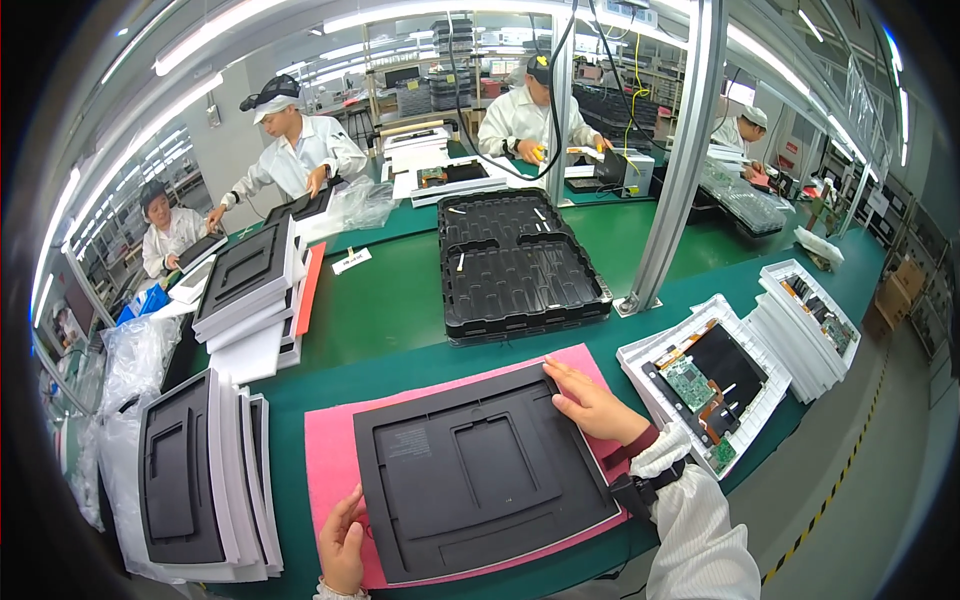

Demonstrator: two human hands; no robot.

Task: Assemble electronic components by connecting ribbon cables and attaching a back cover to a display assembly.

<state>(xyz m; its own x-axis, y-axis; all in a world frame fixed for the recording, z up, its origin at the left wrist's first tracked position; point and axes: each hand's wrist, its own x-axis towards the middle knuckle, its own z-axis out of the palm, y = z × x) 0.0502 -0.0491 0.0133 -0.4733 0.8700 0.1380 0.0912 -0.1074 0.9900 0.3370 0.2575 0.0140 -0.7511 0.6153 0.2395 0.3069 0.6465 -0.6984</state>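
A black rectangular plastic back cover (480, 470) with a raised inner panel lies tilted on a pink mat (335, 430) in front of me. A thin white edge shows beneath its right side. My right hand (595, 408) rests on the cover's upper right corner, fingers stretched out and thumb apart. Beside the lower left edge is my left hand (342, 545), its fingertips close to or touching that edge, fingers and thumb apart. Neither hand is wrapped round the cover. A dark band with a small black box (635, 492) is on my right wrist.
Left, black covers and white foam sheets stand in stacks (205, 480) (245, 270). Black plastic trays (520, 265) lie beyond the mat. Right, white trays (705, 385) (815, 315) hold circuit boards. A metal post (675, 170) rises from the green table (370, 310). Several co-workers sit or stand beyond.
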